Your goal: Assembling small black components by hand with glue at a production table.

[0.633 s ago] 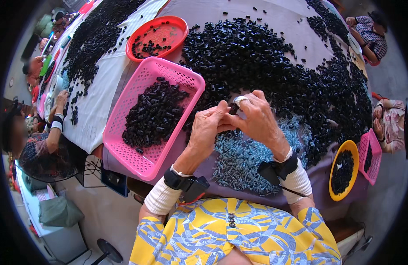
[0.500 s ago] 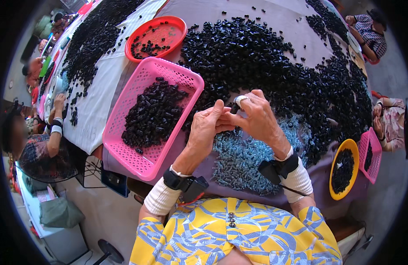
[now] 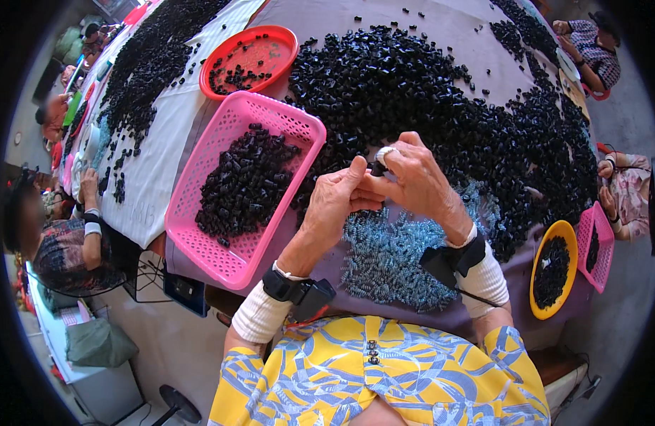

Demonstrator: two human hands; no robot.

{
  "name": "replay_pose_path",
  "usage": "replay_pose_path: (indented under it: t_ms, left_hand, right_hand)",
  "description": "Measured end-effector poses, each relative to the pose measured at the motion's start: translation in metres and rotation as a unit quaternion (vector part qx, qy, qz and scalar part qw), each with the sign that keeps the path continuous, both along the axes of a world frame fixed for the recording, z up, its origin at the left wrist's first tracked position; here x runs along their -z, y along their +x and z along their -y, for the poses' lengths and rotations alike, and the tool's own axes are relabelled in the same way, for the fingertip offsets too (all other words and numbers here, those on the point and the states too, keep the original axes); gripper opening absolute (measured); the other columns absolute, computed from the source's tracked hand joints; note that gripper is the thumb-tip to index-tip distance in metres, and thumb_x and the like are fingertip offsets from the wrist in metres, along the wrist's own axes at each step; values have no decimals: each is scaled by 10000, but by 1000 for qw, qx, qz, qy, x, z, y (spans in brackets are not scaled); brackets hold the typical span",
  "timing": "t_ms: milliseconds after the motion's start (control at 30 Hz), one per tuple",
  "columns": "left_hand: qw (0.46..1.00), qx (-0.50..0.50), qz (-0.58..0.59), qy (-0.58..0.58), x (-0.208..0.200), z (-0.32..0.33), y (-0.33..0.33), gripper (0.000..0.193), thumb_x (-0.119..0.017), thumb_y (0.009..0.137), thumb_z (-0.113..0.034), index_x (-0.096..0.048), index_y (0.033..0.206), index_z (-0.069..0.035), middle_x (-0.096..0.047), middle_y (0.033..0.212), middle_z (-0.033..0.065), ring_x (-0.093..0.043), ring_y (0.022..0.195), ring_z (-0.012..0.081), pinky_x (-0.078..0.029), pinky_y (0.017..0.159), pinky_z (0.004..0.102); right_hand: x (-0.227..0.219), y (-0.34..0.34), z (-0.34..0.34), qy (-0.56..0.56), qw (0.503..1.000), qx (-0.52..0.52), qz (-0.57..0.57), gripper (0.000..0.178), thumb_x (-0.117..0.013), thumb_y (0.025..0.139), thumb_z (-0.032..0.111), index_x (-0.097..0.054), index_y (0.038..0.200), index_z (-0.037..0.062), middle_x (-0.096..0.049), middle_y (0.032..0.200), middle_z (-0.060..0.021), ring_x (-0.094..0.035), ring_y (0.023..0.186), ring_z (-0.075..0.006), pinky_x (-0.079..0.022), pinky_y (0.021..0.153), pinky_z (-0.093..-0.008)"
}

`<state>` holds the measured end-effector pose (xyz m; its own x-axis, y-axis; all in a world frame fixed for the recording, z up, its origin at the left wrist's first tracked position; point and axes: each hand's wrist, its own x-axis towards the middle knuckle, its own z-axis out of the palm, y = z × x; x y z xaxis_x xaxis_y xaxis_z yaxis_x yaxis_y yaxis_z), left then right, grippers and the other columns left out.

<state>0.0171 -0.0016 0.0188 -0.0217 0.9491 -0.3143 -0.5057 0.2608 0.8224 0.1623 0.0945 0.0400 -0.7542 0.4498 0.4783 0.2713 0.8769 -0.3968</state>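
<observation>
My left hand (image 3: 329, 202) and my right hand (image 3: 421, 183) meet above the near edge of the heap of black parts. A small black plastic part (image 3: 378, 169) shows between the thumb and fingers of my right hand, one of which is wrapped in white tape. My left hand is closed, thumb raised, its fingertips touching those of the right; what it pinches is hidden. Under my hands lies a pile of small bluish metal springs (image 3: 395, 263). Left of them stands a pink perforated basket (image 3: 178, 224) partly filled with black parts.
A large heap of black parts (image 3: 427, 92) spreads over the cloth-covered table. Behind the pink basket sits a red round tray (image 3: 290, 53). At right are a yellow bowl (image 3: 572, 266) and a smaller pink basket (image 3: 603, 270). Other people sit around the tables.
My right hand has risen slightly and turned a little, the black part now less visible in its fingers. My left hand stays nearly in place. At left, another person's arm has shifted.
</observation>
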Motion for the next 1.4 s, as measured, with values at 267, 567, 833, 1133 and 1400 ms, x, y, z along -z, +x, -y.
replay_pose_path:
  t_ms: [267,567,833,1133,1400]
  left_hand:
    - [999,-2,6,36,-11,-3,-6,352,-477,953,-290,-594,1038,31,-656,915,115,-654,814,179,-552,731,316]
    - [952,-291,59,79,-14,18,-53,339,-536,923,-323,-620,935,5,-654,811,105,-645,698,176,-552,653,311]
    - [958,-278,67,38,-17,37,-66,363,-533,915,-378,-610,905,-24,-596,716,44,-589,644,144,-524,606,288]
    - [982,-183,31,47,-13,23,-41,201,-536,929,-202,-610,938,-16,-617,742,48,-610,652,135,-531,608,278]
    - [990,-137,21,19,-7,10,-29,177,-562,915,-191,-622,942,-27,-631,752,42,-621,656,128,-534,615,268]
  right_hand:
    - [-9,-17,-8,25,998,-50,14,293,-680,721,300,-553,677,41,-563,628,-105,-558,607,-272,-387,714,-358]
    - [7,1,-9,-9,995,-29,93,325,-757,648,264,-638,864,51,-597,790,-81,-563,803,-246,-405,720,-365]
    - [42,-9,21,53,982,-102,150,243,-716,675,150,-645,903,102,-510,1175,-119,-458,1127,-305,-388,906,-437]
    - [30,25,-15,22,991,16,129,179,-652,720,61,-644,898,48,-549,1099,-92,-514,1020,-274,-428,851,-394]
    - [33,55,-35,-19,987,104,120,104,-610,761,41,-632,862,27,-584,882,-87,-546,841,-256,-443,753,-366]
